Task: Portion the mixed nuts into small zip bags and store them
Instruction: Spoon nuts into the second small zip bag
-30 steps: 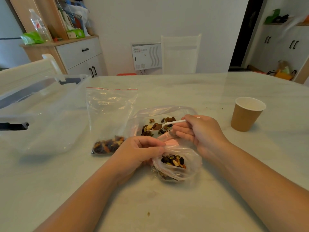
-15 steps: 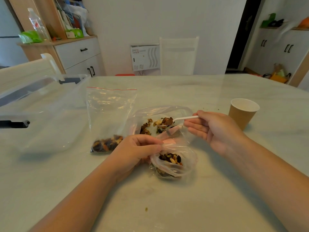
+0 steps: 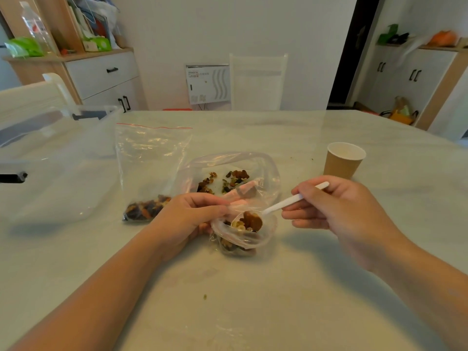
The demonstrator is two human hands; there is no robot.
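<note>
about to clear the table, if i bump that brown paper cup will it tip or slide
Probably tips or skids easily: the paper cup stands upright on the smooth table, looks empty inside, so likely very light. It narrows toward its base, which should make it less steady. Its thin paper wall would likely dent if squeezed.

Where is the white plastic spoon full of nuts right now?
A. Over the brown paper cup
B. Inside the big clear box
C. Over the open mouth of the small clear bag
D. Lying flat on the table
C: the white plastic spoon, held by the right hand, hangs with its load over the small clear bag, which the left hand holds open.
</note>
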